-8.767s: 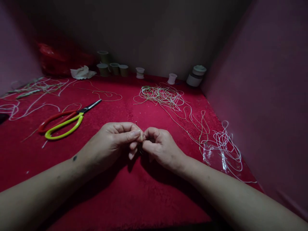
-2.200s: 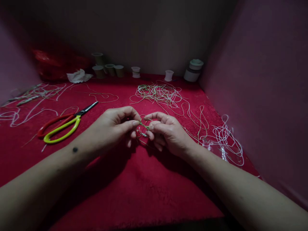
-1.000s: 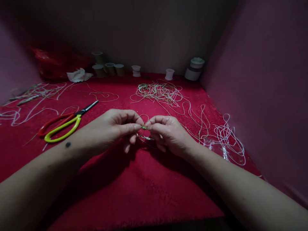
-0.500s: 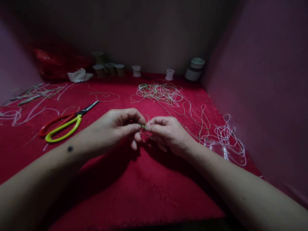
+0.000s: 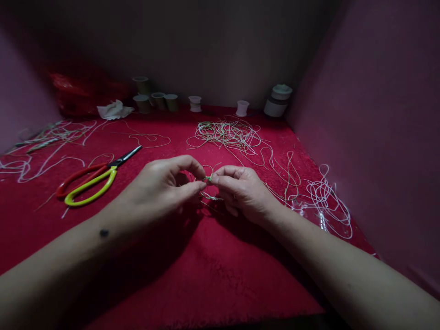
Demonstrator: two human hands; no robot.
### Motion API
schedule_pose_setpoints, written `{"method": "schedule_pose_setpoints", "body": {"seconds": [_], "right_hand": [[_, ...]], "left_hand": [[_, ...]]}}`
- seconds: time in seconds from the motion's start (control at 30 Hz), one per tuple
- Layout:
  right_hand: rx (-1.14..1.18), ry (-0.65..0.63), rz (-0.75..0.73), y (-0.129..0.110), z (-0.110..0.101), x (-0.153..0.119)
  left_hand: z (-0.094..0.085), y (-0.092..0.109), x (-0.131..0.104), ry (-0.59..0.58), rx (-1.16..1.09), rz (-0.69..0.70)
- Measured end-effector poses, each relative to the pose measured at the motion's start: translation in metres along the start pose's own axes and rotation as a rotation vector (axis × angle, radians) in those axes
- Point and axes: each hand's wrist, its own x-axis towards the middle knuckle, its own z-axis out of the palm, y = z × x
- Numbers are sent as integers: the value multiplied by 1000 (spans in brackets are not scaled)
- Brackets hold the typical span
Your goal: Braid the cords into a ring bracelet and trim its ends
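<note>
A small green knotted cord point(image 5: 208, 178) is pinched between the fingertips of both hands above the red cloth. My left hand point(image 5: 168, 183) grips its left side with thumb and forefinger. From the right, my right hand point(image 5: 242, 188) pinches the same cord, its other fingers curled beneath. Thin cord ends and a pale loop point(image 5: 209, 197) hang just below the fingertips. The finest strands between the hands are too small to follow.
Red-and-yellow scissors point(image 5: 91, 183) lie left of my left hand. Tangled cords point(image 5: 228, 133) spread behind, with white cord point(image 5: 325, 197) at right and more cords point(image 5: 58, 133) at left. Spools point(image 5: 242, 108), a jar point(image 5: 277, 101), crumpled tissue point(image 5: 115, 110) and a red bag point(image 5: 82, 91) stand along the back.
My left hand has shifted slightly right, and its lower fingers are now tucked out of sight. More of the green cord and the pale loop shows between the hands.
</note>
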Motion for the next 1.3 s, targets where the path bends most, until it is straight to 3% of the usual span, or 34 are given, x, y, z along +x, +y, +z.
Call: {"method": "schedule_pose_setpoints", "body": {"seconds": [0.27, 0.6, 0.73, 1.03, 1.3], "right_hand": [[-19, -3, -22, 0, 0, 1], [-151, 43, -6, -4, 3, -2], [-184, 45, -16, -4, 3, -2], [-121, 10, -32, -2, 0, 0], [16, -39, 1, 1, -7, 3]], "left_hand": [[5, -5, 3, 80, 311, 194], [7, 0, -1, 37, 266, 117], [9, -4, 0, 33, 179, 92], [0, -2, 5, -201, -89, -2], [-13, -4, 8, -309, -298, -157]]}}
